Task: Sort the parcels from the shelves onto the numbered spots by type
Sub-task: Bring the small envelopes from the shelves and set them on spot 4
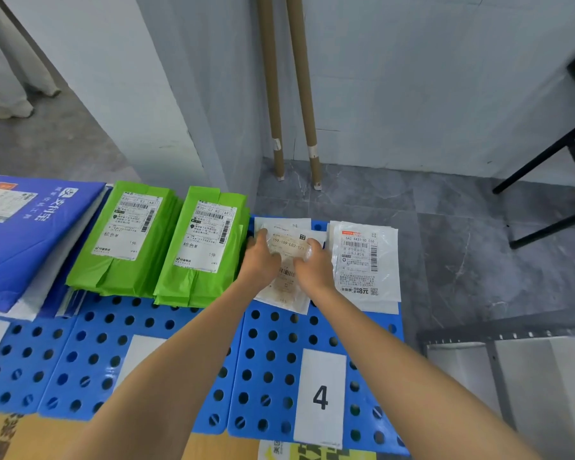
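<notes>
A clear plastic parcel (287,287) with a white label lies on the blue perforated board (269,353), above the white card marked 4 (320,398). My left hand (262,257) and my right hand (312,263) both rest on top of this parcel, fingers laid over it. A second clear parcel (365,260) with an orange-topped label lies just to its right. Two stacks of green parcels (200,250) (127,237) sit to the left, and blue parcels (24,237) lie at the far left.
Another white card (140,353) lies on the board, partly under my left forearm. Cardboard (30,436) shows at the bottom edge. Two brown tubes (306,94) lean in the wall corner. A black metal frame (551,194) stands at the right; a grey shelf (498,356) is below it.
</notes>
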